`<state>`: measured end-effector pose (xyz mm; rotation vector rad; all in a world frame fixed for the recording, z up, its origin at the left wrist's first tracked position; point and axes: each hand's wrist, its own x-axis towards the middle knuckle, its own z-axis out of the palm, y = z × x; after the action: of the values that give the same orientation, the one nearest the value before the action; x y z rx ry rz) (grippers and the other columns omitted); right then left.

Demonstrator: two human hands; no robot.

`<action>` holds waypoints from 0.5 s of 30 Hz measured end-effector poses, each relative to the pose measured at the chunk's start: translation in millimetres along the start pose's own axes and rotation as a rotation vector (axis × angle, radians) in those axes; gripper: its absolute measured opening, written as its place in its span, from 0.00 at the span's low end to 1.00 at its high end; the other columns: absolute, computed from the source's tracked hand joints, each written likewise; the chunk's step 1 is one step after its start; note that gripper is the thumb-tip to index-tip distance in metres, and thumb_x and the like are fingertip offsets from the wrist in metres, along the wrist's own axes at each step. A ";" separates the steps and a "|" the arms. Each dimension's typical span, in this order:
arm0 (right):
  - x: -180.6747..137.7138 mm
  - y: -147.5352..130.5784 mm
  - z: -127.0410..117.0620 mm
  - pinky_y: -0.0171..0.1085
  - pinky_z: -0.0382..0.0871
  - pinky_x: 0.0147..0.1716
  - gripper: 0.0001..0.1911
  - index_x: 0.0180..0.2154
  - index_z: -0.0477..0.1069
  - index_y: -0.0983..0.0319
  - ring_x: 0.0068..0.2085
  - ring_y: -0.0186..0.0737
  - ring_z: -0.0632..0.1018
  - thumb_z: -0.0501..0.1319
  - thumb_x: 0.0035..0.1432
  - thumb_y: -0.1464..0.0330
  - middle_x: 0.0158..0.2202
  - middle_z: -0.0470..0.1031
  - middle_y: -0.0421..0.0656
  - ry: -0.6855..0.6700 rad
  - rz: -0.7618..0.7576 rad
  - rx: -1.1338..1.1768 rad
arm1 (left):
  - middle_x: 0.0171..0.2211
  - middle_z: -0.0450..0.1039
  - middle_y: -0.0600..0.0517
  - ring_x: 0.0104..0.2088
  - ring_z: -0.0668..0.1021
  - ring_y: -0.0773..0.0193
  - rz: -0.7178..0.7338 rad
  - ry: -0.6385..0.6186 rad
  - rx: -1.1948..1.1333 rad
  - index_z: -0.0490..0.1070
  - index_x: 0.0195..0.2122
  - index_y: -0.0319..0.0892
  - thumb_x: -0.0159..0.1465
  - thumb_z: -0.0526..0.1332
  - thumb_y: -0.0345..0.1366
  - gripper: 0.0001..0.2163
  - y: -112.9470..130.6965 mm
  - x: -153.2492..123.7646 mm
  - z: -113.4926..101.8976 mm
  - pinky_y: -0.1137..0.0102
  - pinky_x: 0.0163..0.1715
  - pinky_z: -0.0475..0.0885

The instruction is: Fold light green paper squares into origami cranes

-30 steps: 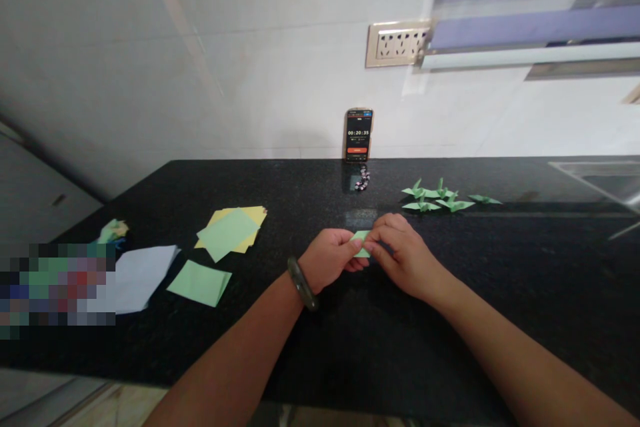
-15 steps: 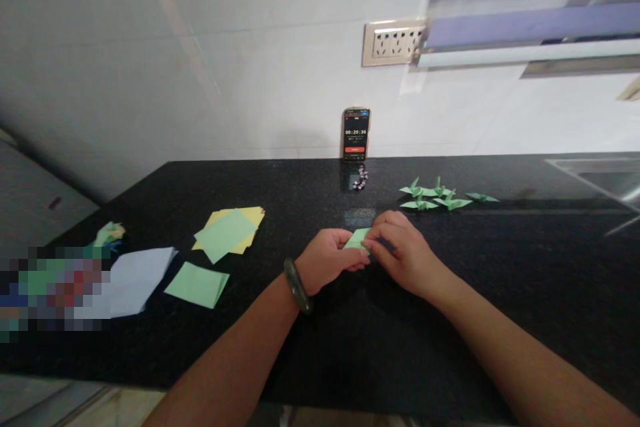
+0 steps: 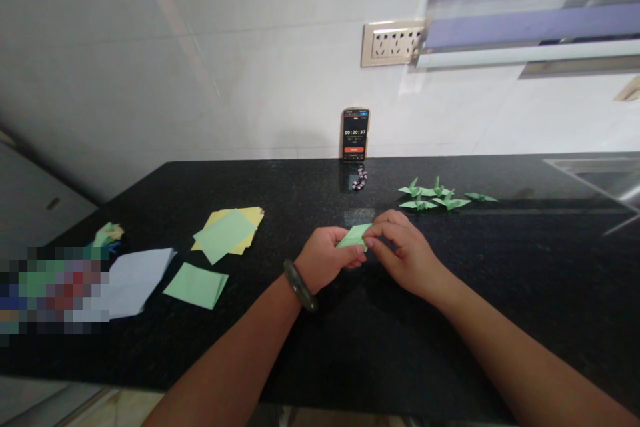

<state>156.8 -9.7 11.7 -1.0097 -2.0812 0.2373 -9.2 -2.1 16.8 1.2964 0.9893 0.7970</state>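
A small folded piece of light green paper (image 3: 355, 235) is held between both hands over the dark counter. My left hand (image 3: 327, 255), with a dark bangle at its wrist, grips the paper's left side, thumb on top and fingers beneath. My right hand (image 3: 399, 245) pinches its right edge between thumb and fingertips, which hide that end. Several folded green paper cranes (image 3: 434, 195) stand on the counter beyond my right hand. To the left lie a folded green sheet (image 3: 197, 285) and a stack of yellow and green paper squares (image 3: 229, 233).
A phone (image 3: 355, 135) showing a running timer leans against the wall, with a beaded strap (image 3: 359, 178) before it. White paper (image 3: 137, 280) lies at the left beside a blurred-out patch. A sink edge (image 3: 595, 180) is at the right, and a socket panel (image 3: 393, 44) on the wall.
The folded paper is turned slightly, and more of it shows past my left thumb. Both hands keep nearly the same place. The timer has moved on by one second.
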 end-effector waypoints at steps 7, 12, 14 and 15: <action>-0.8 0.8 2.2 0.42 0.63 0.37 0.05 0.29 0.66 0.62 0.36 0.41 0.67 0.54 0.56 0.73 0.31 0.66 0.45 0.026 0.005 -0.049 | 0.21 0.72 0.51 0.21 0.72 0.70 0.007 -0.007 -0.002 0.71 0.25 0.35 0.50 0.63 0.34 0.07 0.5 -0.3 0.2 0.73 0.25 0.68; -1.0 0.0 2.8 0.42 0.63 0.36 0.06 0.29 0.65 0.62 0.36 0.42 0.66 0.53 0.57 0.73 0.31 0.65 0.45 -0.005 0.003 -0.087 | 0.21 0.72 0.51 0.21 0.72 0.70 0.002 -0.007 0.022 0.71 0.25 0.35 0.51 0.62 0.34 0.06 0.4 -0.6 1.1 0.73 0.25 0.68; -1.1 -0.1 2.9 0.42 0.63 0.36 0.06 0.28 0.65 0.62 0.36 0.42 0.66 0.53 0.57 0.73 0.31 0.65 0.45 -0.011 0.005 -0.102 | 0.20 0.73 0.51 0.21 0.72 0.70 0.000 -0.002 0.029 0.71 0.25 0.35 0.51 0.62 0.34 0.06 0.5 -0.8 1.7 0.74 0.25 0.68; -1.1 -0.1 3.0 0.42 0.63 0.36 0.06 0.28 0.65 0.62 0.35 0.42 0.66 0.53 0.57 0.73 0.30 0.65 0.45 -0.011 0.005 -0.109 | 0.20 0.73 0.51 0.21 0.72 0.70 -0.003 0.001 0.032 0.71 0.24 0.35 0.51 0.62 0.33 0.06 0.6 -0.9 2.0 0.74 0.25 0.68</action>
<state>155.0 -10.1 9.1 -1.0801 -2.1211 0.1332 -7.7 -3.6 17.5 1.3214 1.0079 0.7820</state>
